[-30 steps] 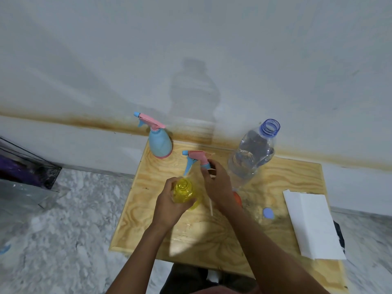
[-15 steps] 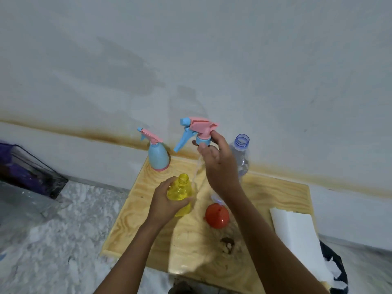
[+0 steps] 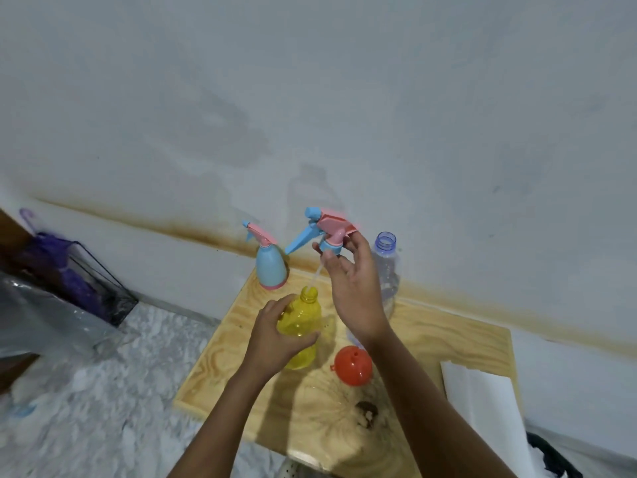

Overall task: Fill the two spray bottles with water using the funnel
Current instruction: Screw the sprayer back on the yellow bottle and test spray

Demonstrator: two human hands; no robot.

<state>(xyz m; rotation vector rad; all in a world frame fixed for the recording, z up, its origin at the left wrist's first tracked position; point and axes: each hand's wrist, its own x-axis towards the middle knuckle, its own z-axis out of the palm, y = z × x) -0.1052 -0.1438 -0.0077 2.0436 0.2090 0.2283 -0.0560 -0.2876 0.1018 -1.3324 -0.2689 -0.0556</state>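
head view: left hand (image 3: pixel 272 334) grips yellow bottle (image 3: pixel 302 316), right hand (image 3: pixel 355 291) pinches spray head (image 3: pixel 331 229), partly hiding water bottle (image 3: pixel 388 257)

So two spray bottles are showing up here, one blue spray bottle (image 3: pixel 270 269) and one yellow spray bottle (image 3: pixel 303 315), plus one loose trigger head (image 3: pixel 331 229). One clear water bottle (image 3: pixel 387 267), one orange funnel (image 3: pixel 354 365) and one white paper sheet (image 3: pixel 482 408) are sharing the one wooden table (image 3: pixel 448 339). Two hands are showing, left hand (image 3: pixel 272 339) and right hand (image 3: pixel 355 291).
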